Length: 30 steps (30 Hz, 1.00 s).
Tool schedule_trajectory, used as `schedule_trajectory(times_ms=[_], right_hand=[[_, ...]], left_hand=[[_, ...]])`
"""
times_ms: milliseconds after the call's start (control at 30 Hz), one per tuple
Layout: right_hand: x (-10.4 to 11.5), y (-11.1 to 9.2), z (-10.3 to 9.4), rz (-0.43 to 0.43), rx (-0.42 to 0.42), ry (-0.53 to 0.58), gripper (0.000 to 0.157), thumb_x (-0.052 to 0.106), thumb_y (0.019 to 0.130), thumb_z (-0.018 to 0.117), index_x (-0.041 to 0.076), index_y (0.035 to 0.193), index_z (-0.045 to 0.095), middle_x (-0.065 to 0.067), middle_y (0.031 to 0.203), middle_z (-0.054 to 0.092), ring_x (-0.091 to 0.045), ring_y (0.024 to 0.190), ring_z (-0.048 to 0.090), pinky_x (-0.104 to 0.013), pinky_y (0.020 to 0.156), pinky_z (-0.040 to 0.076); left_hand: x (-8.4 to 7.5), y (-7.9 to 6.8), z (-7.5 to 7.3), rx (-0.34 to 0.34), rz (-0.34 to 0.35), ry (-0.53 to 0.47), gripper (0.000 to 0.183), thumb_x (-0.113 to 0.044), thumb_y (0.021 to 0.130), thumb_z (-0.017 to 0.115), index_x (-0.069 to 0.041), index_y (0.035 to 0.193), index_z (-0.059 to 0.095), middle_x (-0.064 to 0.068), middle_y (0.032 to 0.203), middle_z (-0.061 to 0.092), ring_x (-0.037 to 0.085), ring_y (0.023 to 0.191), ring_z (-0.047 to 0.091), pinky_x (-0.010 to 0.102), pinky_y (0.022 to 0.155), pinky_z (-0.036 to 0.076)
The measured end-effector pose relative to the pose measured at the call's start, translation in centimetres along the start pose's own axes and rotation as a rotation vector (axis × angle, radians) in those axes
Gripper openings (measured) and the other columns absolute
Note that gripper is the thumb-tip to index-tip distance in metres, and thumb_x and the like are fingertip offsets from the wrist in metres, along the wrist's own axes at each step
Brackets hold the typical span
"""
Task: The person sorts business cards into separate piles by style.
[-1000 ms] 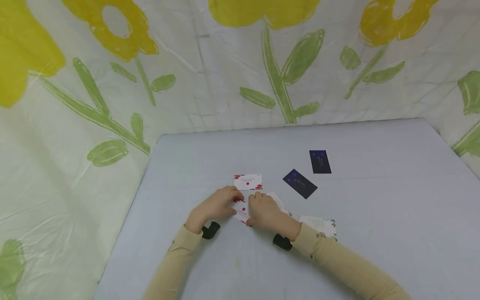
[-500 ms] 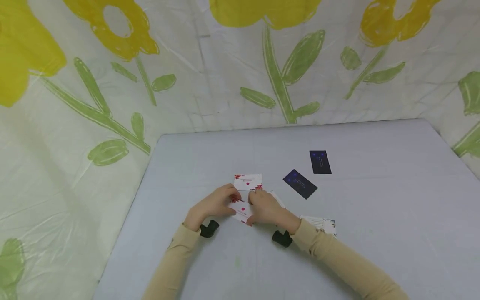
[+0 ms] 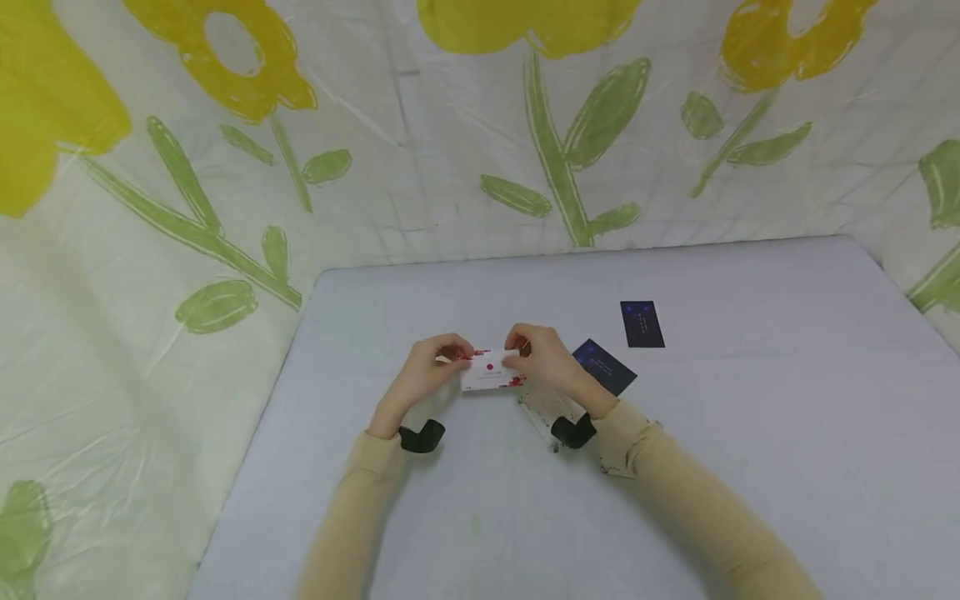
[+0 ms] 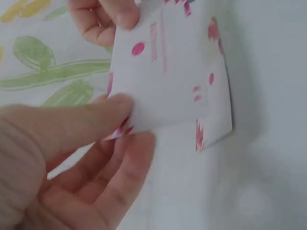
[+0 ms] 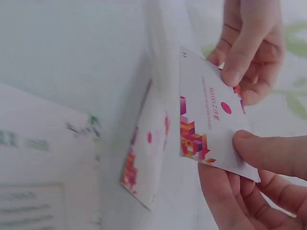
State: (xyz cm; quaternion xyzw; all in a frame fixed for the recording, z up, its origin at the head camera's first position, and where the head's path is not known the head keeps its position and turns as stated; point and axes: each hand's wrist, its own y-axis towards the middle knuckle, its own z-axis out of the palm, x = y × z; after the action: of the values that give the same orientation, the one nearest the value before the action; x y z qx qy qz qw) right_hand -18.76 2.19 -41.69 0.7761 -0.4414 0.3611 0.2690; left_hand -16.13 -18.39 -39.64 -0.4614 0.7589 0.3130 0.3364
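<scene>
L hand point(image 3: 422, 377) & R hand point(image 3: 552, 364) each pinch 1 end of a red-cornered card point(image 3: 487, 375) btwn thumb & fingers, holding it clear of the table point(image 3: 450, 517), printed side in view. A 2nd red-patterned card point(image 5: 145, 152) shows just below it in both wrist views. To the R, a dark blue card point(image 3: 606, 367) lies right by R hand w/ another dark card point(image 3: 642, 324) farther out, while a white text card point(image 3: 544, 410) & a pale card point(image 3: 615, 464) lie partly hidden under the R black wrist cam point(image 3: 573, 432) & sleeve point(image 3: 675, 471) resp.
</scene>
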Motion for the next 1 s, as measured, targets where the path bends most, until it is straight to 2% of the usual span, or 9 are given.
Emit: schedule_trajectory(times_ms=[67,200,267,300,367,533,767,1000], right_hand=[[-0.4,0.8,-0.6,0.051,-0.013,-0.004,0.011,0.011,0.079,0.066,0.006,0.084,0.057,-0.004,0.077,0.053,-0.016,0.070,0.047,-0.026,0.060,0.040],[-1.2,1.9,-0.9,0.123,-0.003,-0.038,0.011,0.010,0.079,0.065,0.004,0.085,0.058,-0.005,0.073,0.050,-0.017,0.067,0.044,-0.026,0.057,0.037],[-1.6,2.2,-0.7,0.137,-0.002,-0.053,0.010,0.008,0.078,0.065,0.003,0.084,0.058,-0.005,0.071,0.050,-0.017,0.066,0.043,-0.026,0.056,0.036],[-1.7,2.3,-0.6,0.144,-0.003,-0.058,0.010,0.007,0.077,0.065,0.002,0.083,0.058,-0.006,0.071,0.050,-0.017,0.066,0.044,-0.026,0.056,0.036],[-2.0,2.5,-0.3,0.165,-0.005,-0.072,0.010,0.006,0.076,0.066,0.002,0.083,0.059,-0.006,0.072,0.051,-0.017,0.067,0.044,-0.026,0.057,0.037],[-2.3,2.9,0.5,0.217,0.007,-0.146,0.010,0.008,0.077,0.065,0.003,0.082,0.058,-0.006,0.073,0.052,-0.018,0.067,0.046,-0.026,0.057,0.038],[-2.0,3.3,1.1,0.220,0.040,-0.359,0.009,0.010,0.077,0.065,0.005,0.079,0.058,-0.004,0.076,0.054,-0.017,0.066,0.048,-0.028,0.056,0.040],[-1.8,3.5,1.2,0.255,0.075,-0.397,0.011,0.012,0.077,0.066,0.005,0.080,0.058,-0.004,0.077,0.054,-0.017,0.067,0.049,-0.028,0.056,0.041]], left_hand=[[0.0,0.7,0.2,-0.053,-0.013,-0.027,0.014,0.006,0.078,0.061,0.009,0.091,0.060,0.021,0.089,0.060,0.030,0.079,0.057,0.041,0.074,0.046],[2.5,2.2,1.5,-0.163,-0.068,0.009,0.014,0.000,0.077,0.065,0.004,0.090,0.062,0.015,0.085,0.062,0.023,0.075,0.058,0.032,0.070,0.048],[3.7,2.7,2.1,-0.192,-0.096,0.038,0.013,-0.002,0.076,0.067,0.001,0.088,0.063,0.011,0.082,0.062,0.019,0.073,0.058,0.028,0.067,0.048],[3.8,2.8,2.4,-0.198,-0.125,0.046,0.013,-0.001,0.075,0.067,0.001,0.088,0.063,0.011,0.081,0.062,0.020,0.072,0.058,0.029,0.066,0.048],[3.9,3.0,2.6,-0.196,-0.165,0.057,0.013,-0.001,0.075,0.067,0.001,0.087,0.063,0.010,0.080,0.061,0.020,0.071,0.057,0.029,0.065,0.047],[4.4,3.2,3.2,-0.202,-0.195,0.115,0.011,0.000,0.074,0.068,0.001,0.084,0.063,0.009,0.076,0.060,0.018,0.069,0.055,0.026,0.062,0.046],[4.5,3.5,3.6,-0.175,-0.160,0.218,0.009,0.003,0.073,0.067,0.004,0.081,0.062,0.010,0.072,0.058,0.018,0.065,0.052,0.026,0.059,0.044],[4.6,3.7,3.8,-0.151,-0.133,0.271,0.009,0.004,0.072,0.067,0.005,0.078,0.061,0.011,0.071,0.056,0.018,0.064,0.050,0.026,0.059,0.043]])
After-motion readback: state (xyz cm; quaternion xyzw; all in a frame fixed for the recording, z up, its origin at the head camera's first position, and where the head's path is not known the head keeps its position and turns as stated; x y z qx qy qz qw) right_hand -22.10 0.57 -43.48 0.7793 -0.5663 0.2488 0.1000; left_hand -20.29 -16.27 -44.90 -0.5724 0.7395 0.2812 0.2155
